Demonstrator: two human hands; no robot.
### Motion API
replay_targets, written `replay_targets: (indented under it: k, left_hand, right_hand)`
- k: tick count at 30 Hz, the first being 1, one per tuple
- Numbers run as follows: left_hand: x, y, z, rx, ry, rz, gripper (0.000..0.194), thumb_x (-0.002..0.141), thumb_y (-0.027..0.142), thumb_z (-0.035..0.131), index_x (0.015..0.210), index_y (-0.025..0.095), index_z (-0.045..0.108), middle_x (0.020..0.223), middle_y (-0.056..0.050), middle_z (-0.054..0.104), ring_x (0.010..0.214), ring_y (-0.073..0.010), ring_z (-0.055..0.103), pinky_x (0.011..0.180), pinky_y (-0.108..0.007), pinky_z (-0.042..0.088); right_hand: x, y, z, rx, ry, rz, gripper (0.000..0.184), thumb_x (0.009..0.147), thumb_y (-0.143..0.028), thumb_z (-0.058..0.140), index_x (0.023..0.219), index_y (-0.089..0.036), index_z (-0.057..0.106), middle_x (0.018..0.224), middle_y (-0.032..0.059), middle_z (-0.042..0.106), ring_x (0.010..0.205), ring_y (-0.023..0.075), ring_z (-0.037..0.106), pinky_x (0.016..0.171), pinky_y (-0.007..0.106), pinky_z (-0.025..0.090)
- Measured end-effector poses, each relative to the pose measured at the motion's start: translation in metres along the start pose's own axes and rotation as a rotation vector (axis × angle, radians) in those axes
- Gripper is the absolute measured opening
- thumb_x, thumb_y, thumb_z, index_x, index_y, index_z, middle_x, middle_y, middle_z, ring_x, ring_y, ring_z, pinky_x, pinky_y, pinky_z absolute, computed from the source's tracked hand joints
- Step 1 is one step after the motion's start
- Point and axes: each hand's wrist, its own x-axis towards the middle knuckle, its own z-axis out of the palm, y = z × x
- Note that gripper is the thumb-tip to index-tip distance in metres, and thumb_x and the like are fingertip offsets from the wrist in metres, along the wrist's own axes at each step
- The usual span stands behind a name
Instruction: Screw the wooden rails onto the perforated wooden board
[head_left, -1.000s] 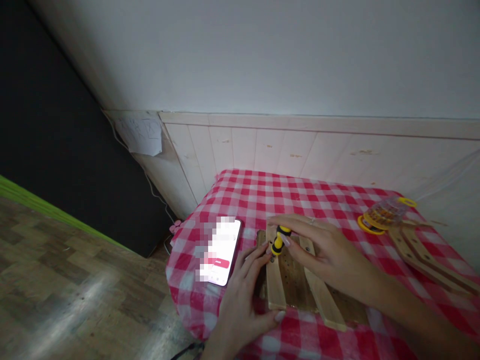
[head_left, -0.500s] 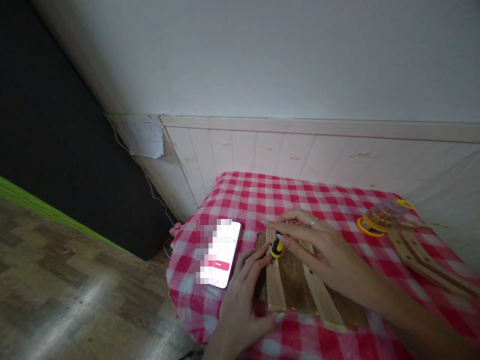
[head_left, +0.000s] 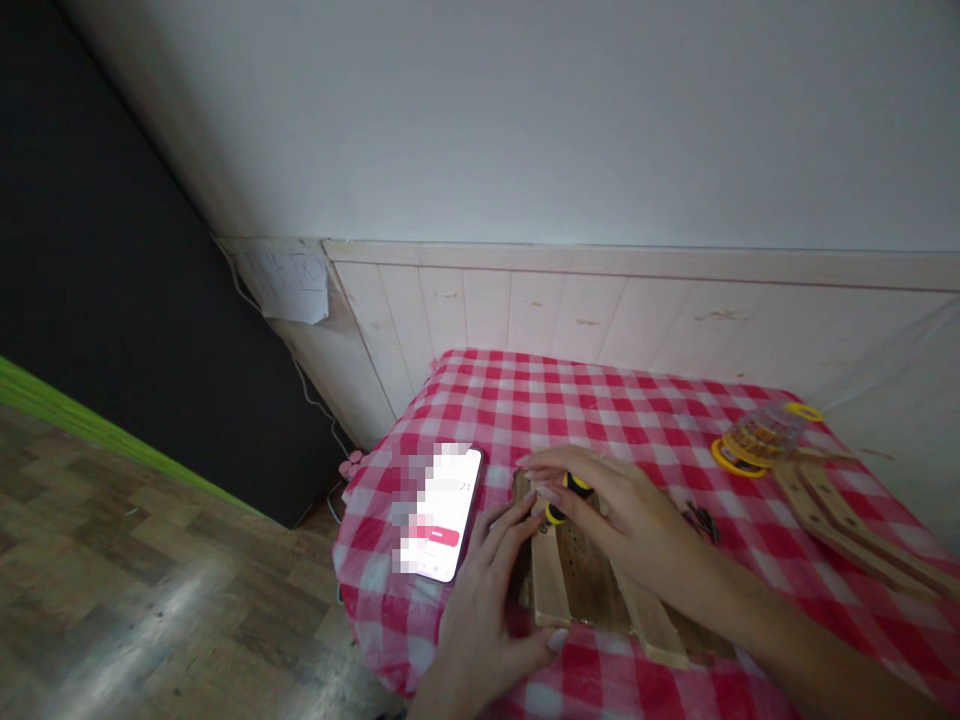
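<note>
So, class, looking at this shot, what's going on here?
One person is working with both hands at a table under a red-and-white checked cloth. The right hand grips a yellow-and-black screwdriver over a slatted wooden board, and the left hand rests against the board's edge beside a phone. Small dark screws lie to the right, near a clear case with yellow ends and more wooden slats.

Dim, underexposed shot. Brightest spot is the phone screen [head_left: 448, 512] near 6 o'clock, pixelated over. Pale glare streak on the wood-look floor [head_left: 142, 625] at 8. Black panel [head_left: 142, 300] at 9 sinks into shadow. Edges bow from wide lens; screwdriver [head_left: 568, 498] slightly soft.
</note>
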Motion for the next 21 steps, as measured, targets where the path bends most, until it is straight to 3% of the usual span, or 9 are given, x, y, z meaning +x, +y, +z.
replay_targets:
  k: [3,8,13,21]
  left_hand:
    - [0.0,0.001,0.0,-0.003,-0.003,0.004,0.075,0.089,0.076,0.051,0.147,0.029,0.045,0.155,-0.012,0.046,0.143,-0.0362,0.041,0.114,-0.06,0.039]
    - [-0.001,0.0,0.0,-0.007,0.002,0.01,0.073,0.09,0.073,0.054,0.148,0.03,0.044,0.158,-0.01,0.044,0.144,-0.0354,0.04,0.114,-0.058,0.038]
    - [0.0,0.0,-0.001,-0.011,-0.002,0.027,0.072,0.09,0.073,0.054,0.148,0.032,0.043,0.158,-0.01,0.043,0.144,-0.0347,0.041,0.113,-0.057,0.04]
    - [-0.002,-0.001,0.0,0.001,0.005,0.017,0.073,0.091,0.072,0.055,0.148,0.028,0.044,0.157,-0.012,0.044,0.145,-0.0357,0.039,0.114,-0.058,0.04]
  right_hand:
    - [-0.002,0.0,0.003,-0.131,0.047,-0.052,0.035,0.103,-0.023,0.042,0.134,-0.028,0.059,0.124,0.0102,0.068,0.11,0.0225,0.067,0.09,0.04,0.058]
    - [-0.001,0.007,-0.002,-0.304,0.112,-0.112,0.039,0.105,-0.03,0.039,0.137,-0.031,0.062,0.095,0.008,0.059,0.086,0.0214,0.064,0.071,0.036,0.059]
    - [0.001,0.007,-0.008,-0.26,0.093,-0.142,0.038,0.105,-0.031,0.042,0.138,-0.027,0.061,0.096,0.0085,0.064,0.098,0.0242,0.065,0.083,0.041,0.059]
    - [-0.002,0.0,-0.013,-0.151,-0.007,-0.141,0.04,0.104,-0.023,0.039,0.14,-0.028,0.056,0.124,0.0093,0.07,0.114,0.0218,0.068,0.096,0.04,0.058]
